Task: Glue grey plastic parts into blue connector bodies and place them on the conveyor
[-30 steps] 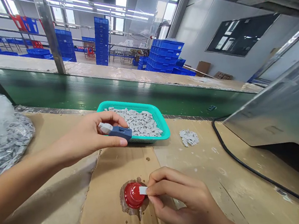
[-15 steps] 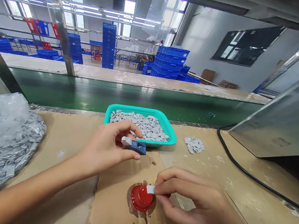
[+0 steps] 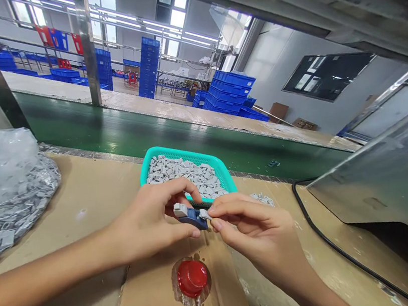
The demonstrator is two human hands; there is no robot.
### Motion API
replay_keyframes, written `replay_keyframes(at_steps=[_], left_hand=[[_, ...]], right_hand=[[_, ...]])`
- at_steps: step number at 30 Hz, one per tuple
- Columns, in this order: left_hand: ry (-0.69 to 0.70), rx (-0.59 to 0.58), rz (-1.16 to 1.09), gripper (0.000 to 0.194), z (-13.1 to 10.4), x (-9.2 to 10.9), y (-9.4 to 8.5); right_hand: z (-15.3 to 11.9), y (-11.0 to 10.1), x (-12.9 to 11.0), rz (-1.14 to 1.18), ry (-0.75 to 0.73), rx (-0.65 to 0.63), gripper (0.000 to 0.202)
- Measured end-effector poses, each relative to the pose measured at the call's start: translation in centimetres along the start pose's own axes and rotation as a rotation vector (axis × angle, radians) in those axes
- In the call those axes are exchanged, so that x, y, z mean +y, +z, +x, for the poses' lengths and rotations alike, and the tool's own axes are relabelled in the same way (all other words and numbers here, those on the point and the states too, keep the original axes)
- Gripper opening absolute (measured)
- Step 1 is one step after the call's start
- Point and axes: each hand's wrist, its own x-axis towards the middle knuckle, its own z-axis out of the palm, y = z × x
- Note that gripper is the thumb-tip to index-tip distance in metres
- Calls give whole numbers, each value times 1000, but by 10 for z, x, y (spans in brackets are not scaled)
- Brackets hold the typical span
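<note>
My left hand (image 3: 153, 221) grips a dark blue plastic block (image 3: 194, 218) between thumb and fingers. On the block's left end sits a light grey plastic piece (image 3: 180, 209). My right hand (image 3: 255, 222) pinches a second small grey piece (image 3: 205, 214) at the block's right end, touching or very close to it; I cannot tell how far it is seated. Below both hands, a small red cup-shaped thing (image 3: 192, 277) stands on wet-stained cardboard. Just behind the hands is a turquoise basket (image 3: 225, 172) holding many grey pieces (image 3: 182, 174).
A clear plastic bag (image 3: 7, 185) full of grey parts lies at the left. A small pile of grey pieces (image 3: 262, 199) is partly behind my right hand. A black cable (image 3: 329, 231) and a metal panel (image 3: 375, 179) stand right. Behind runs a green conveyor belt (image 3: 120, 129).
My right hand has moved up and away from the red cup, bringing its grey piece to the block. My left hand, still gripping the block, has shifted slightly down and right.
</note>
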Motion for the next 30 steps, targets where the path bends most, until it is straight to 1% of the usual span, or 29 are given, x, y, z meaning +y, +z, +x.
replay_keyframes(at_steps=[4, 8, 11, 14, 16, 18, 23, 28, 30], left_hand=[[-42, 6, 19, 28, 0, -1, 0], [-28, 42, 20, 23, -2, 4, -1], [47, 64, 31, 16, -4, 10, -3], [104, 126, 63, 12, -5, 15, -5], [89, 172, 74, 14, -5, 18, -5], [93, 186, 72, 18, -6, 21, -5], [200, 177, 49, 13, -12, 29, -3], [231, 229, 40, 21, -17, 32, -8], [217, 242, -7, 22, -15, 33, -11]], right_hand=[[2, 1, 1, -35, -43, -1, 27], [4, 3, 1, -108, -169, 54, 23], [4, 4, -1, -137, -281, 97, 22], [5, 4, -3, -150, -371, 129, 21], [4, 4, -5, -163, -405, 147, 21], [3, 3, -9, -186, -440, 182, 21], [-3, -2, -21, -309, -566, 280, 17], [-6, -3, -29, -339, -619, 364, 23], [-5, -2, -31, -345, -658, 405, 25]])
